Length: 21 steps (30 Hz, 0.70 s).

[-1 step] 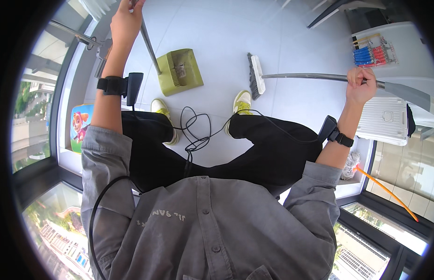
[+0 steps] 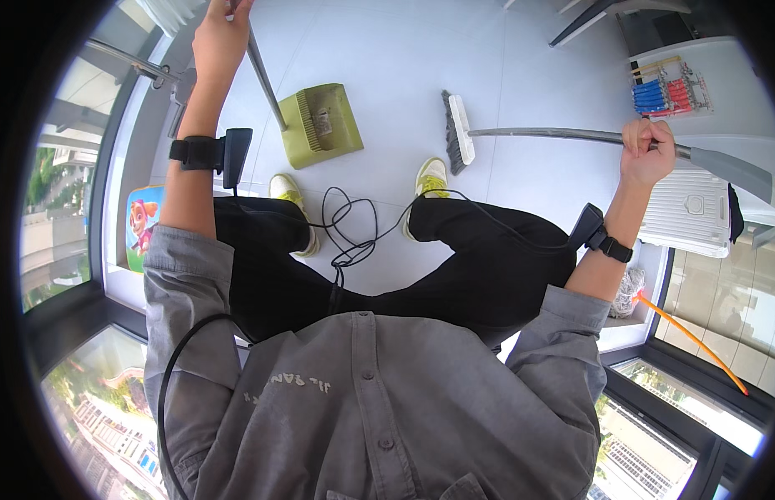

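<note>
My left hand point(image 2: 221, 42), at the top left, is closed round the upper end of a grey dustpan handle; its fingertips are partly cut off by the picture's edge. The olive-green dustpan point(image 2: 346, 133) at the handle's lower end rests on the floor, with a toothed comb strip and a little grey debris inside. My right hand point(image 2: 648, 152) is wrapped round the metal shaft of a broom point(image 2: 554, 133). The broom's white head point(image 2: 461, 129) with dark bristles lies on the floor to the right of the dustpan, apart from it.
A looped black cable point(image 2: 354, 242) hangs between my knees, joined to straps on both wrists. My shoes point(image 2: 433, 177) stand near the dustpan. To the right are a silver suitcase point(image 2: 683, 217), a mop with an orange handle point(image 2: 692, 340) and a rack of blue and red valves point(image 2: 667, 93). Windows line both sides.
</note>
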{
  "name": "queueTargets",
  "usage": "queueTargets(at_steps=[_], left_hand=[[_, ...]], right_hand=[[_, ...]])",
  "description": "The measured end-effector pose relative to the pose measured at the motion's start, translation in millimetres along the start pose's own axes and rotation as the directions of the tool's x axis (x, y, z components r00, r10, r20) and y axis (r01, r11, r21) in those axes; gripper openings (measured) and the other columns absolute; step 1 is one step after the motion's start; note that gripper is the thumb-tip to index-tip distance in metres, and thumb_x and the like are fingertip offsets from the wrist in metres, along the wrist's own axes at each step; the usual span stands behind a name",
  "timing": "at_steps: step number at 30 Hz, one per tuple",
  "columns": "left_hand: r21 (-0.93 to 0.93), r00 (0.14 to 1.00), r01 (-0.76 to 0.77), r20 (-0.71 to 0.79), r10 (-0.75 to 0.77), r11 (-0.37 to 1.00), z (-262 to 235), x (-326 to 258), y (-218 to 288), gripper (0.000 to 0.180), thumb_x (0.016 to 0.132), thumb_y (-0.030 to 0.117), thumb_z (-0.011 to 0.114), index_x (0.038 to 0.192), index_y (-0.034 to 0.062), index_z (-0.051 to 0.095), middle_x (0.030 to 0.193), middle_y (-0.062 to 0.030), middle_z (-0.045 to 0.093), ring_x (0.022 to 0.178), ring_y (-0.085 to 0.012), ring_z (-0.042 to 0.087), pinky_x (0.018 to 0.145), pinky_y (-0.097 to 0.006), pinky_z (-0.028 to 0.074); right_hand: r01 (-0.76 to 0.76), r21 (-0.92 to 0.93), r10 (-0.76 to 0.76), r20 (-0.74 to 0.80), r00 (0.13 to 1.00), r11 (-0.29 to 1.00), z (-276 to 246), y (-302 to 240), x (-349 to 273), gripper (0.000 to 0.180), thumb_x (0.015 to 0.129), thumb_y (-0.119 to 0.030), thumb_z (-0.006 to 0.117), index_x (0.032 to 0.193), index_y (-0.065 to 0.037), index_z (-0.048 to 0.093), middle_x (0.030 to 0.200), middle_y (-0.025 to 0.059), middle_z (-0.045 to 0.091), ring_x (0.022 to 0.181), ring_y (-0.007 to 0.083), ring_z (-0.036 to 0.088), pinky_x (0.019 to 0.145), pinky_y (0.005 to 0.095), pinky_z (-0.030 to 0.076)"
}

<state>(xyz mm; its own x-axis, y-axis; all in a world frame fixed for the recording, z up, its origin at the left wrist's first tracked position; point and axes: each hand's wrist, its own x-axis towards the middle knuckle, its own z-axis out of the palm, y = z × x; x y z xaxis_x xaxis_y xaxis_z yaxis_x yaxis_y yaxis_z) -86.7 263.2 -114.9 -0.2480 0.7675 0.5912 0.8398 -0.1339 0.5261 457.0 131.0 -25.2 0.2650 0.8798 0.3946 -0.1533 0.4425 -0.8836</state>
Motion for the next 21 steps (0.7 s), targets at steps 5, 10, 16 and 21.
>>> queueTargets(at_steps=[5,10,16,21], left_hand=[[0.038,0.999,-0.052,-0.007,0.053,0.998,2.9,1.1,-3.6,0.046,0.089,0.052,0.055,0.103,0.0085,0.058,0.104,-0.0156,0.068,0.091,-0.0361,0.066,0.078,-0.041,0.051],[0.048,1.000,-0.026,-0.008,0.027,0.999,3.5,0.9,-2.7,0.046,0.090,0.052,0.054,0.104,0.0087,0.059,0.105,-0.0154,0.067,0.092,-0.0359,0.065,0.079,-0.040,0.051],[-0.007,0.998,-0.053,0.027,0.053,0.999,-3.2,-2.4,2.1,0.048,0.088,0.053,0.055,0.106,0.0090,0.059,0.107,-0.0159,0.067,0.094,-0.0356,0.065,0.081,-0.039,0.050],[-0.152,0.999,0.021,-0.043,-0.028,0.988,-8.0,-9.1,24.2,0.025,0.088,0.020,0.062,0.102,-0.0001,0.058,0.085,-0.0218,0.066,0.076,-0.0382,0.065,0.066,-0.042,0.050]], right_hand=[[0.050,0.007,-0.049,-0.111,0.993,0.999,5.6,-9.2,-12.0,0.024,0.076,-0.008,0.047,0.055,-0.007,0.036,0.044,0.0022,0.024,0.037,0.0125,0.019,0.040,0.0288,0.017],[0.216,0.000,-0.210,-0.237,0.949,0.976,16.9,-49.8,-20.4,0.026,0.072,-0.009,0.048,0.052,-0.010,0.032,0.045,0.0026,0.024,0.037,0.0135,0.018,0.041,0.0290,0.016],[0.360,-0.060,-0.361,-0.288,0.887,0.931,40.7,-105.5,-26.2,0.024,0.065,-0.013,0.048,0.050,-0.012,0.029,0.045,0.0026,0.023,0.038,0.0137,0.019,0.042,0.0285,0.016],[0.391,0.006,-0.362,-0.366,0.857,0.920,42.2,-137.1,-24.1,0.021,0.062,-0.012,0.052,0.054,-0.012,0.033,0.045,0.0011,0.024,0.038,0.0128,0.017,0.043,0.0277,0.016]])
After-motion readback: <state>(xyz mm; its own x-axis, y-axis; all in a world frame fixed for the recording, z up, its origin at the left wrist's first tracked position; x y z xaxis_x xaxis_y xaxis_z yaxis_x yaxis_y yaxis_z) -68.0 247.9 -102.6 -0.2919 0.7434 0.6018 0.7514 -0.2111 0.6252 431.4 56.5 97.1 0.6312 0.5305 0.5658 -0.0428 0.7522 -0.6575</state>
